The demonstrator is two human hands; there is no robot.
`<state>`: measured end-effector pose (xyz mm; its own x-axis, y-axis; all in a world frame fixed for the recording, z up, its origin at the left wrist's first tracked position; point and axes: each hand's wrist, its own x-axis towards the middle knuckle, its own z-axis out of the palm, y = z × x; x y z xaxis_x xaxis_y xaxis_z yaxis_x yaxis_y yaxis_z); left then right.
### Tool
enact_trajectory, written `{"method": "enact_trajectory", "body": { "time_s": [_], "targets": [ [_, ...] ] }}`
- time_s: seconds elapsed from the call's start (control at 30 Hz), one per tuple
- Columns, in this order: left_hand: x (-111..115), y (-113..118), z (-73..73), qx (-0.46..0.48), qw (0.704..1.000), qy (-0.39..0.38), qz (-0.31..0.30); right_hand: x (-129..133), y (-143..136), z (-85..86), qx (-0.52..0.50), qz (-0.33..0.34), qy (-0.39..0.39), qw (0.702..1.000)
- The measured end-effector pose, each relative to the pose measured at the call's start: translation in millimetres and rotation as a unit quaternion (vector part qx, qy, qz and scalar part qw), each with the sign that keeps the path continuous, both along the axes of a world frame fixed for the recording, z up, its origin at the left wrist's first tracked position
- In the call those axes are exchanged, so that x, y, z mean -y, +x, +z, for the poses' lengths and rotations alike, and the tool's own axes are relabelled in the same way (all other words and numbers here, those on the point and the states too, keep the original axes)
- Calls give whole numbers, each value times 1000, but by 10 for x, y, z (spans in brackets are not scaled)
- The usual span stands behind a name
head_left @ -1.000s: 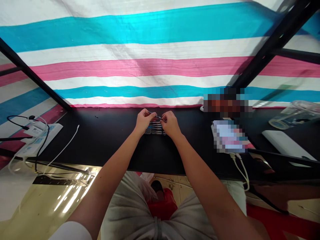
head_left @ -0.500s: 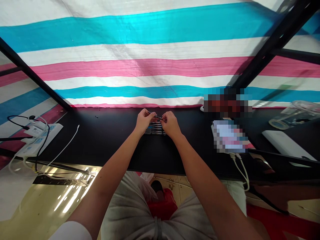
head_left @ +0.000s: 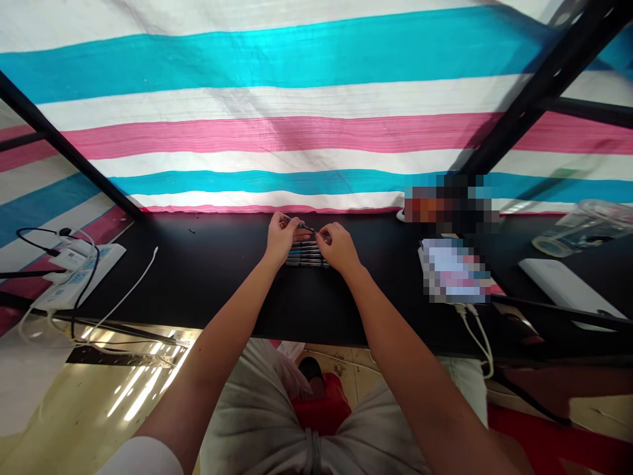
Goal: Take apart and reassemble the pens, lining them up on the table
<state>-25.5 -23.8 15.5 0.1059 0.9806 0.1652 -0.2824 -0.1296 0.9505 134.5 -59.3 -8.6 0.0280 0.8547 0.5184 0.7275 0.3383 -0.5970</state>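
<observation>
Between my two hands is a thin dark pen [head_left: 306, 228], lifted just above the black table. My left hand [head_left: 283, 236] pinches its left part between thumb and fingers. At the other end, my right hand [head_left: 337, 243] closes its fingertips on the pen's tip; the exact grip there is small and partly hidden. Directly beneath my hands lies a row of several pens [head_left: 305, 254], side by side and pointing left to right, with dark and bluish barrels. My right hand covers some of their right ends.
A white power strip [head_left: 93, 277] with plugs stands at the left, beside a loose white cable [head_left: 133, 286]. To the right lie a blurred-out phone-like device [head_left: 452, 270] with cables, a long white box [head_left: 568, 290] and a clear plastic jar [head_left: 558, 234]. A striped sheet [head_left: 277, 135] hangs behind.
My left hand has shifted slightly left, and its fingers have changed position on the pen. More of the pen shows between my hands. The row below looks the same.
</observation>
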Motion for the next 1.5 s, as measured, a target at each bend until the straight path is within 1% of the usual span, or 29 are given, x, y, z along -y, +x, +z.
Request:
{"method": "enact_trajectory", "body": {
  "time_s": [0.13, 0.27, 0.7, 0.83, 1.0, 1.27, 1.37, 1.5],
  "targets": [
    [-93, -63, -44, 26, 999, 16, 28, 11, 30, 21, -20, -16, -25, 999],
    [-152, -109, -73, 25, 998, 8, 52, 16, 44, 21, -31, -23, -49, 998],
    [-136, -117, -35, 21, 998, -3, 60, -4, 61, -4, -37, -22, -56, 998],
    [-135, -115, -42, 29, 998, 5, 53, -8, 61, -12, -41, -16, -55, 998],
    [-103, -72, -57, 10, 999, -9, 39, -2, 35, -9, -48, -2, -58, 997],
    [-36, 20, -100, -8, 1000, -9, -8, 3, -9, -9, -9, 10, -44, 999],
    [-15, 34, -89, -4, 1000, -5, -23, 15, -19, 1, -1, 7, -45, 999],
    [14, 39, -58, -10, 1000, -5, -22, 33, -30, 16, 0, 5, -46, 999]
  ]
}}
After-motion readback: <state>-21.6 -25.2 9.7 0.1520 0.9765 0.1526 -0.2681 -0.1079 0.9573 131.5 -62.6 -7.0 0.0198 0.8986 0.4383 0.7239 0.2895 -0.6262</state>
